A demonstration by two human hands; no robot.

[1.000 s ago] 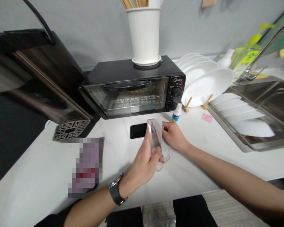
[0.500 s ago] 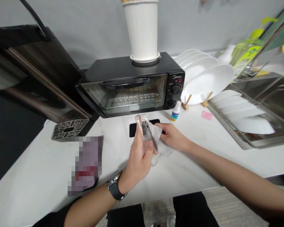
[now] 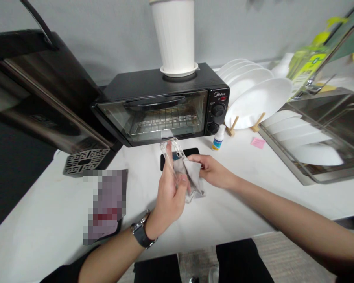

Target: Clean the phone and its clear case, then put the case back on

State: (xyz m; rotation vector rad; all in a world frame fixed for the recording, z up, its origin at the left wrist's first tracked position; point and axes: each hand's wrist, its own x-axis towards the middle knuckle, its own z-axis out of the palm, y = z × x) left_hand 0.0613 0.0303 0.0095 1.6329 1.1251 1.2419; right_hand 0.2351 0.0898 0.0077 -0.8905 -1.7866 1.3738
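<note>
A wristwatch [image 3: 141, 235] is worn on the left wrist at the near edge of a white counter [image 3: 247, 196]. Just beyond it, the left hand [image 3: 168, 192] is clenched around a clear phone case [image 3: 171, 155], which is held upright on its long edge above the counter. The thumb is pressed to the case's near side and the fingers are wrapped behind it. A pale grey cloth [image 3: 194, 177] is pinched in the curled fingers of the right hand [image 3: 214, 172] and laid against the right face of the case. Whether the cloth's lower corner touches the counter cannot be told. A blurred-out flat item [image 3: 106, 204] is seen to the left.

Behind the case, a black phone [image 3: 194, 151] is seen lying flat, partly hidden. A small white bottle [image 3: 218, 137] and a pink note [image 3: 258, 142] are placed farther back, near a black toaster oven [image 3: 165, 106] topped by a white ribbed container [image 3: 174, 35]. White plates [image 3: 256, 102] are stood in a rack beside a steel sink [image 3: 336, 118].
</note>
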